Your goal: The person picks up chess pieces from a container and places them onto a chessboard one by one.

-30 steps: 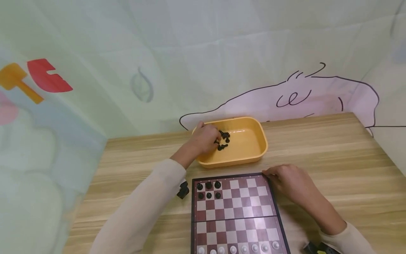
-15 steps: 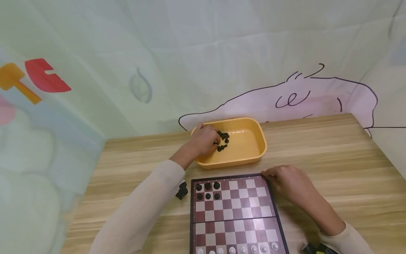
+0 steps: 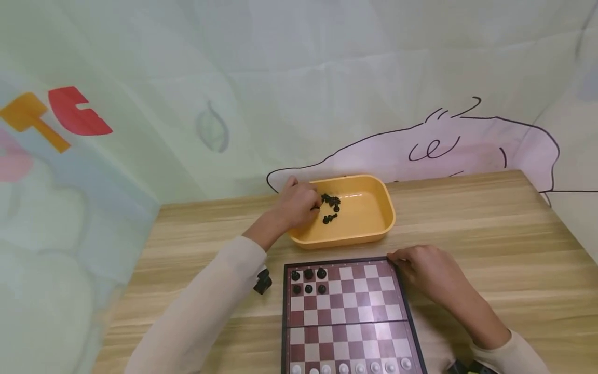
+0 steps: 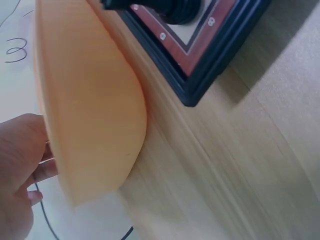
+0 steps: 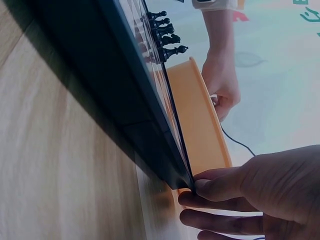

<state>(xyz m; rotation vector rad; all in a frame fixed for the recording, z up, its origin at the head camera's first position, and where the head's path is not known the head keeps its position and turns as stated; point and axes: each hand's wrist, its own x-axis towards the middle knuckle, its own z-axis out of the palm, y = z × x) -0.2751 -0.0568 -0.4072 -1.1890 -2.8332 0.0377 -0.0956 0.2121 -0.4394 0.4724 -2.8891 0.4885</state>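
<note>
My left hand [image 3: 298, 203] reaches over the left side of a yellow tray [image 3: 366, 215], its fingers curled. At its fingertips shows a dark sliver, a black chess piece [image 3: 316, 208] mostly hidden by the fingers. Several more black chess pieces [image 3: 331, 200] lie in the tray close to that hand. In front stands a chessboard [image 3: 346, 299] with black pieces [image 3: 309, 289] in two short rows at its far left corner. With thumb and fingers, my right hand [image 5: 235, 192] pinches the board's far right corner. The tray wall [image 4: 95, 110] hides the left fingertips in the left wrist view.
A row of white pieces [image 3: 359, 368] stands across the board's near part, at the bottom of the view. The wooden table [image 3: 504, 223] extends to both sides. Behind it hangs a printed curtain [image 3: 355, 93], close to the tray's back.
My left hand has shifted slightly left and up in the tray, and the dark piece at its fingertips has moved with it. The right hand stays at the board's corner.
</note>
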